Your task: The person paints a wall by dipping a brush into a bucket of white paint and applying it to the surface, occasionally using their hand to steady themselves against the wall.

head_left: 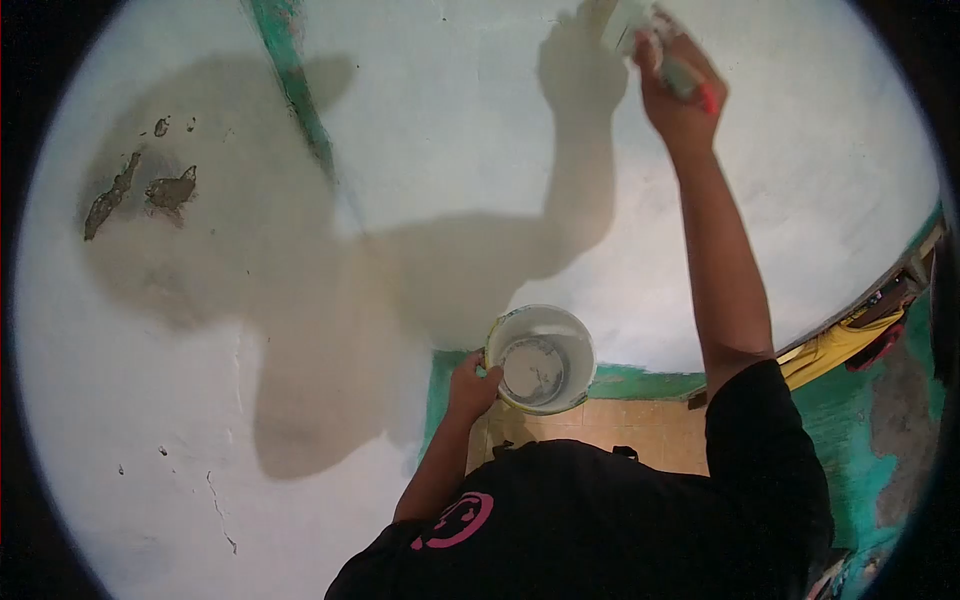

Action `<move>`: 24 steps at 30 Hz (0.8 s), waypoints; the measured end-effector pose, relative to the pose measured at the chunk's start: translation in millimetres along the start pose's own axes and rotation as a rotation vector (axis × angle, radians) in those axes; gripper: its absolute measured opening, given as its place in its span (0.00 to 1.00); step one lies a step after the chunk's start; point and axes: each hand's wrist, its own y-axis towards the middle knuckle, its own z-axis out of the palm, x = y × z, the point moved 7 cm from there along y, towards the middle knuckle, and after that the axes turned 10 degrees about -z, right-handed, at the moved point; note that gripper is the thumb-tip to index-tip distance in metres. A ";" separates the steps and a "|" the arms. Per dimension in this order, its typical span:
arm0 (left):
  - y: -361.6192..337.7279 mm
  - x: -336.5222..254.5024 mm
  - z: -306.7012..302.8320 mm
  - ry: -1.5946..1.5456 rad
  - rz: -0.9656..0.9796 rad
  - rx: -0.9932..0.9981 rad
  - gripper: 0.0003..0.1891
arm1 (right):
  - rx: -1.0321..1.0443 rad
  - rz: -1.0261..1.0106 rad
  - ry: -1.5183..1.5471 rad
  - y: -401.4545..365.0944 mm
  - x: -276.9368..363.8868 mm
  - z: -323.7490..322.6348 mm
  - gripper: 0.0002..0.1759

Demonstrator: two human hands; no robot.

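My right hand (690, 115) is raised at the upper right, its fingers wrapped around a paintbrush (682, 78) with a pale green, red-ended handle. White smears show on the fingers and the brush head, which is up against the white-painted wall (450, 120). Lower down, my left hand (473, 388) grips the rim of a white paint bucket (577, 365), thumb over the edge and the other fingers hidden outside. Whitish paint (530, 372) lies in the bottom of the bucket.
A green strip (290, 80) runs down the wall at the upper left. Chipped patches (172, 190) and cracks mark the left side. Tan floor tiles (640, 425) show below the bucket. Yellow cloth (835, 350) hangs at the right, beside a worn green wall (850, 440).
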 end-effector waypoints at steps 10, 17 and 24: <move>3.8 3.8 12.9 -0.028 0.044 0.022 0.15 | 0.611 0.619 0.193 -174.1 53.4 32.7 0.07; -3.3 0.9 14.4 -0.047 -0.012 0.022 0.14 | 0.400 0.475 0.144 -76.0 -0.8 27.0 0.13; -14.8 -10.0 14.6 -0.031 -0.047 0.021 0.13 | -0.053 0.214 0.238 -24.4 -18.6 12.6 0.08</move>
